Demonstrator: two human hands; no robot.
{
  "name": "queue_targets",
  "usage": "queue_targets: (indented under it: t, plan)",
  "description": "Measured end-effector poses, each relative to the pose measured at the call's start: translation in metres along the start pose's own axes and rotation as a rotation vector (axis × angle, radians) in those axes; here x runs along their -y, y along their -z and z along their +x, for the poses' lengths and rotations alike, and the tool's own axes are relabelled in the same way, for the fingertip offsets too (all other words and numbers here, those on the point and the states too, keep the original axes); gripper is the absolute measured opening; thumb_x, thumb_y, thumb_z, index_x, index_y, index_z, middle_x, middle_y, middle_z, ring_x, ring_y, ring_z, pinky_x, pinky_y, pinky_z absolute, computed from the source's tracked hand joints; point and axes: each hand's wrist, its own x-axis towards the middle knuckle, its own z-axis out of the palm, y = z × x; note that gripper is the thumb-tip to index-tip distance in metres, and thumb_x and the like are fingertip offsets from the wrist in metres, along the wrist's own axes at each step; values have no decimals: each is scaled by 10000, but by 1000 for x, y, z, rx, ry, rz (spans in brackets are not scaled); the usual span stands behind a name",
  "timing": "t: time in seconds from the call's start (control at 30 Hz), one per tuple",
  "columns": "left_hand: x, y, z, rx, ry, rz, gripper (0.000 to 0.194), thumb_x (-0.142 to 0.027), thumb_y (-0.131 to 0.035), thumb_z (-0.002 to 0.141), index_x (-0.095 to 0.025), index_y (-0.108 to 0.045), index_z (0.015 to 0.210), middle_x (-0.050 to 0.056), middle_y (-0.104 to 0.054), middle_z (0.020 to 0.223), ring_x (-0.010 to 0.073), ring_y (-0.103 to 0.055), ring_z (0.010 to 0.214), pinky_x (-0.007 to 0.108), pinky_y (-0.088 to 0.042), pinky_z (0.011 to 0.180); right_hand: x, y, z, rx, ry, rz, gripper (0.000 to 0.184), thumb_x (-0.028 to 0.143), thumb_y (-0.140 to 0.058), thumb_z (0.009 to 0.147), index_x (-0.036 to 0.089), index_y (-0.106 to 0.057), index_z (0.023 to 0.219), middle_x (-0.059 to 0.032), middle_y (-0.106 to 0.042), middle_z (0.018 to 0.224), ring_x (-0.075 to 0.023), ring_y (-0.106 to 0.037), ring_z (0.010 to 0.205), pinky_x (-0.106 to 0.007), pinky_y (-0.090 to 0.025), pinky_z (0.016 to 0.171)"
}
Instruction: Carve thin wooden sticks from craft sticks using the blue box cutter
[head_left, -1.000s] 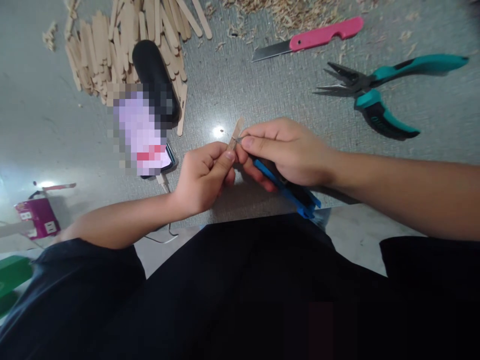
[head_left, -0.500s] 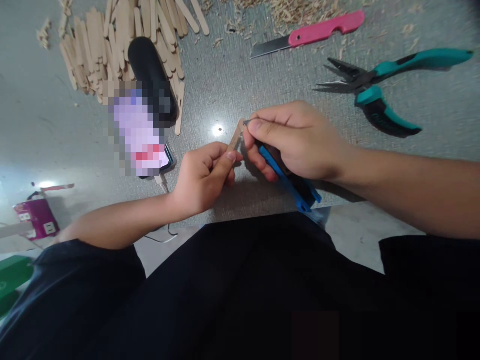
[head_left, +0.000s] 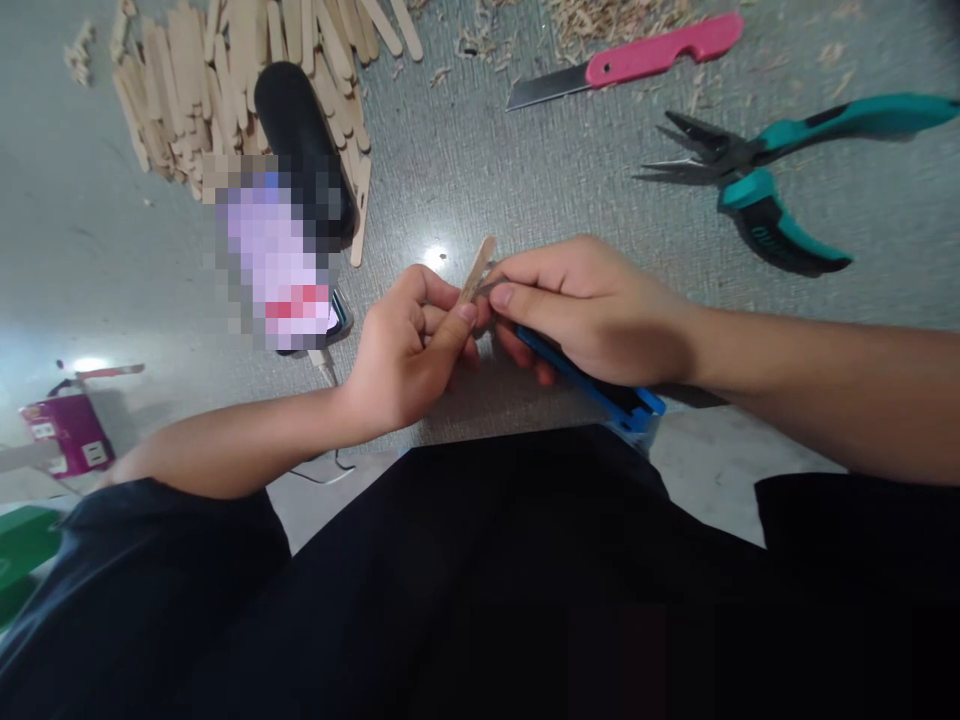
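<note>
My left hand (head_left: pixel 412 345) is closed, its thumb and fingers pinching a wooden craft stick (head_left: pixel 478 268) that points up and away. Close beside it, my right hand (head_left: pixel 592 310) wraps round a blue-and-black utility knife (head_left: pixel 634 400). A small grey bit of blade shows by the right thumb, near the stick's side; most of the knife is hidden under the palm. I cannot tell whether the blade touches the wood.
A heap of craft sticks (head_left: pixel 180 80) lies at the back left, by a black case (head_left: pixel 304 150) and a plugged-in phone (head_left: pixel 274 265). Wood shavings (head_left: pixel 611 20), a pink knife (head_left: pixel 664 50) and teal pliers (head_left: pixel 750 165) lie at the back right. A purple box (head_left: pixel 67 435) is far left.
My right hand has slid down along the stick towards me, bringing the utility knife with it. The left hand keeps its grip in nearly the same place.
</note>
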Motion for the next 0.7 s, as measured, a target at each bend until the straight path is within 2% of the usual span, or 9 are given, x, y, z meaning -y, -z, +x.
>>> queue_targets:
  t: [0.2, 0.3, 0.5, 0.7]
  plan:
    - [-1, 0, 0, -12, -2, 12, 493, -641, -777, 1112, -283, -464, 982, -56, -743, 655, 91, -570, 387, 227, -344, 342, 0, -2, 0, -34, 59, -31, 358, 285, -661, 1205, 203, -694, 857, 13, -678, 676, -114, -624, 532, -249, -500, 506]
    - [-1, 0, 0, -4, 4, 21, 480, -612, -777, 1121, -281, -465, 970, -50, -752, 655, 91, -570, 386, 224, -329, 338, 0, -2, 0, -29, 66, -56, 386, 252, -645, 1203, 208, -680, 821, 15, -670, 670, -109, -617, 522, -251, -479, 497]
    - [-3, 0, 0, -7, 20, 9, 455, -555, -794, 1122, -278, -468, 963, -40, -773, 664, 110, -620, 408, 225, -375, 348, 3, -2, 0, -14, 48, -72, 394, 269, -660, 1201, 211, -679, 811, 15, -659, 668, -110, -607, 506, -265, -458, 488]
    - [-4, -2, 0, -19, 41, -44, 492, -572, -837, 1088, -276, -468, 956, -54, -751, 646, 110, -632, 406, 209, -389, 347, 5, -3, 0, -17, 8, -72, 402, 160, -586, 1196, 200, -675, 806, 22, -664, 651, -96, -616, 490, -241, -472, 473]
